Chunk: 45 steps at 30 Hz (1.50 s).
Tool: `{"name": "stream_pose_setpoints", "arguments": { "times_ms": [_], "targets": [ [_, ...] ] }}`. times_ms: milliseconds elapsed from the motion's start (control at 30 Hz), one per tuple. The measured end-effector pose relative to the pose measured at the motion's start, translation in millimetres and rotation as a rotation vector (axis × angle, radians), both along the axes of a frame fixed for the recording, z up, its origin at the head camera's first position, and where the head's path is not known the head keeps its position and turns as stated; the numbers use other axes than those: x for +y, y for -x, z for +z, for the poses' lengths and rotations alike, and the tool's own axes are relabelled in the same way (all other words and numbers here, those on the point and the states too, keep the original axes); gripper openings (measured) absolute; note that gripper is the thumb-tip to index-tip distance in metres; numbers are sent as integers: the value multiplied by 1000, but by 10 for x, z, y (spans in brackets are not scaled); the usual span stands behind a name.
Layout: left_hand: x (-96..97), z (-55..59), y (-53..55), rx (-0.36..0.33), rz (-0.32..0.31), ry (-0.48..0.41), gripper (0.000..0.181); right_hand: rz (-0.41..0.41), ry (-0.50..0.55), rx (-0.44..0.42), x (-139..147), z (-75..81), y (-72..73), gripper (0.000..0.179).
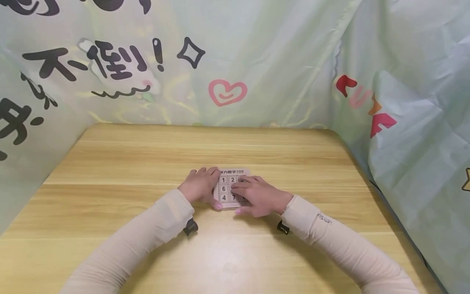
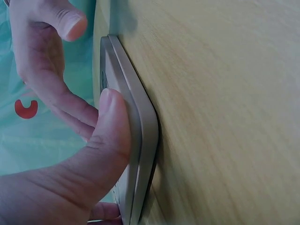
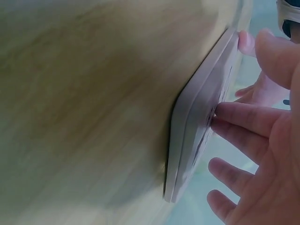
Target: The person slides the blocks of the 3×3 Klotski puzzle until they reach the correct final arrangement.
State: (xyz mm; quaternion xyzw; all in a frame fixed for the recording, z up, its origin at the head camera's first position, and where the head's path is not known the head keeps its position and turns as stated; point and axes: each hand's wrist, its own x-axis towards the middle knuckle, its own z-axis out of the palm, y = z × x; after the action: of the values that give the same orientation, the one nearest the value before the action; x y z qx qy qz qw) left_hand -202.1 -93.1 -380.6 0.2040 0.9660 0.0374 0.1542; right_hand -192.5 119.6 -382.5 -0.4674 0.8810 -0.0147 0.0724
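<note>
A pale, square number sliding puzzle (image 1: 224,189) lies flat on the table, with black-numbered tiles and printed characters along its top edge. My left hand (image 1: 200,185) holds its left side, fingers at the upper left and thumb at the lower left corner. In the left wrist view that thumb (image 2: 112,126) lies against the puzzle's rim (image 2: 146,119). My right hand (image 1: 261,199) reaches over the right half, covering several tiles. Seen from the right wrist, two extended fingers (image 3: 248,119) touch the tile face, while the thumb and other fingers stay off it.
The wooden table (image 1: 147,163) extends around the puzzle on every side. Behind it hangs a pale green printed curtain (image 1: 275,61) with dark lettering and a pink heart (image 1: 227,93); another stretch of curtain (image 1: 411,81) runs down the right side.
</note>
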Motion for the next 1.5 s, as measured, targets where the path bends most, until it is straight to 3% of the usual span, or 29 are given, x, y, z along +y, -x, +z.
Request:
{"name": "stream_pose_setpoints", "arguments": {
  "times_ms": [467, 733, 1233, 1500],
  "targets": [
    [-6, -3, 1, 1, -3, 1, 117, -50, -11, -37, 142, 44, 11, 67],
    [4, -6, 18, -13, 8, 1, 117, -92, -25, -14, 237, 50, 58, 61],
    [9, 15, 7, -25, 6, -8, 118, -26, 37, -5, 22, -22, 140, 61],
    [4, 24, 1, 1, -5, 0, 116, 38, 35, -1, -128, -53, 44, 71]
  ]
}}
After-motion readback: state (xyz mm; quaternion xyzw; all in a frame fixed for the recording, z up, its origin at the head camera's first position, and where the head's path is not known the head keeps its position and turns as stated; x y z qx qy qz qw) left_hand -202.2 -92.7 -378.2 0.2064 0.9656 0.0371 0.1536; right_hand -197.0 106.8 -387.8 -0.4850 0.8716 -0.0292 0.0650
